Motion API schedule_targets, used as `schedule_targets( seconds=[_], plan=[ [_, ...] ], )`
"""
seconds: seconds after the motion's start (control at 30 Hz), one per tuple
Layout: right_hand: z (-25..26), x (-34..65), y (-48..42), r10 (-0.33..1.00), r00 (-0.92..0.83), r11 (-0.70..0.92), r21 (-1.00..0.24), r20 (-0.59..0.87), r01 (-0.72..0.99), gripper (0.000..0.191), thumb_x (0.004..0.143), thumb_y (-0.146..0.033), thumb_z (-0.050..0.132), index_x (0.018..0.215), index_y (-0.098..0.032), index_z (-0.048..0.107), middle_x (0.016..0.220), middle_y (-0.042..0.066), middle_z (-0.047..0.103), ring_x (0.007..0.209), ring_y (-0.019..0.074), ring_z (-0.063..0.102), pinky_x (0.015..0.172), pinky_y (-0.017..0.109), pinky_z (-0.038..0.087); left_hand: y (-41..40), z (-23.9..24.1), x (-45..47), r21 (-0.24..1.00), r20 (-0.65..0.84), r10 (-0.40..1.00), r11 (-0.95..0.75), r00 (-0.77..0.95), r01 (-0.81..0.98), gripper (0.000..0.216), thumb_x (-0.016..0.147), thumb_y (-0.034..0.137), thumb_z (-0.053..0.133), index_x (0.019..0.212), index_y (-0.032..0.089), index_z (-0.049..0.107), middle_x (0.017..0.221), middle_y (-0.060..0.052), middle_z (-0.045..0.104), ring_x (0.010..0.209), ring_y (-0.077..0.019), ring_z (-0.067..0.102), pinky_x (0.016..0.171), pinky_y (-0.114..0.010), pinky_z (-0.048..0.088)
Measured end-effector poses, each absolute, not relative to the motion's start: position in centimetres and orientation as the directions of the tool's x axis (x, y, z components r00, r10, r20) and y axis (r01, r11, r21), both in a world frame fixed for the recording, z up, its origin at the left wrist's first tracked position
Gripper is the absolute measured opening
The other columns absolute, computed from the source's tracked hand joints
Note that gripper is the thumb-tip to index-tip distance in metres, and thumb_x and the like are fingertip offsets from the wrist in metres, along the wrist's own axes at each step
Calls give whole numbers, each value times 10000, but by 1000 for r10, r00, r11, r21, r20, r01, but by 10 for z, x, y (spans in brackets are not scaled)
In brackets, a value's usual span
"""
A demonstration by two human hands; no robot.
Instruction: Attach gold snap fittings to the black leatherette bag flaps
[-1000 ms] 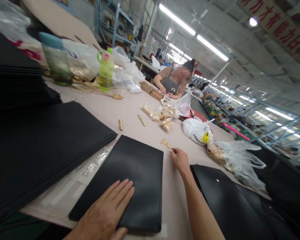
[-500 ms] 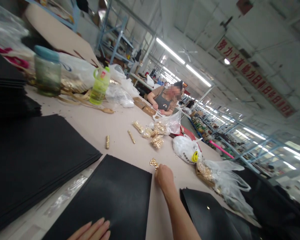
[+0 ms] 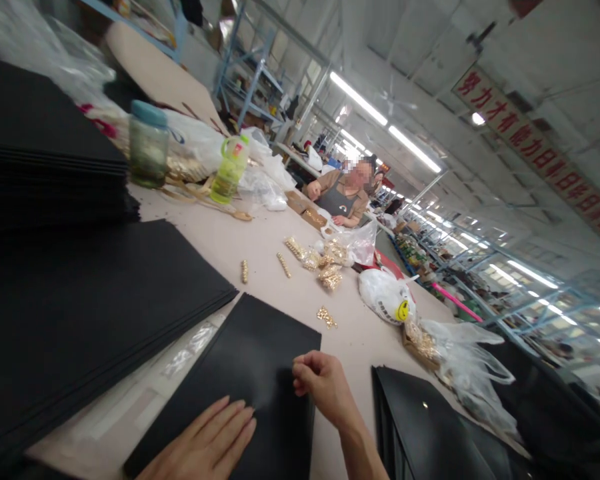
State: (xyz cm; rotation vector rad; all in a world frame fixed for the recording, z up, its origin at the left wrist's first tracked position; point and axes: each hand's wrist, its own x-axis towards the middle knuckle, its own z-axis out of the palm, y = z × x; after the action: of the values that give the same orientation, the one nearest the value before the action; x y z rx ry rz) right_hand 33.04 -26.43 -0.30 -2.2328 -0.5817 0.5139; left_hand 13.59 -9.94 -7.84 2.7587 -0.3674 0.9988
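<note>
Head view: gold pieces (image 3: 326, 317) could drop or scatter near the black panel (image 3: 253, 347)

The right grip (image 3: 325, 387) is curled closed over the panel's right edge, thumb against fingers; whether a piece is pinched inside, I cannot tell. If one is, a loose pinch could let it fall. The left grip (image 3: 213, 433) lies flat and released on the same panel, which rests on the bench (image 3: 213, 243); uneven palm pressure could skew it or smudge its smooth face. Just beyond the panel's far right corner lie the loose gold pieces, where a brushing knuckle might scatter them. At the left, the sheet stack (image 3: 130, 287) nearly meets the panel's far left corner, so turning the panel could catch the sheets. Farther off, a knock to the green bottle (image 3: 229, 173) might wet the bench.
</note>
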Motion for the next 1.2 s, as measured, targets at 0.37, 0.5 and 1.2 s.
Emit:
schedule_targets(
  seconds=[0.37,0.5,1.2],
  plan=[
    [2,278,-255,674,638,-598,-782,-373,175,186,802,-333,635,830,-159,694,684,3,644,614,131,603,542,228,491,-116,-43,123,435,427,-107,-846,898,-307,614,868,502,608,1312,81,558,1307,-143,614,1269,-275,510,1195,-414,265],
    [6,275,-251,698,625,-642,-693,-351,328,165,825,-294,593,814,-181,713,655,-8,630,594,121,560,541,214,439,-116,-43,122,443,425,-100,-844,900,-303,625,858,495,624,1316,75,553,1310,-149,608,1267,-277,511,1199,-407,249],
    [30,306,-211,492,517,-869,-431,-700,243,125,720,-235,715,661,-170,626,446,-41,558,416,101,532,409,185,416,-117,-52,124,459,471,-55,-837,880,-297,507,876,398,613,1327,171,570,1333,-86,620,1275,-245,523,1168,-381,315]
  ],
)
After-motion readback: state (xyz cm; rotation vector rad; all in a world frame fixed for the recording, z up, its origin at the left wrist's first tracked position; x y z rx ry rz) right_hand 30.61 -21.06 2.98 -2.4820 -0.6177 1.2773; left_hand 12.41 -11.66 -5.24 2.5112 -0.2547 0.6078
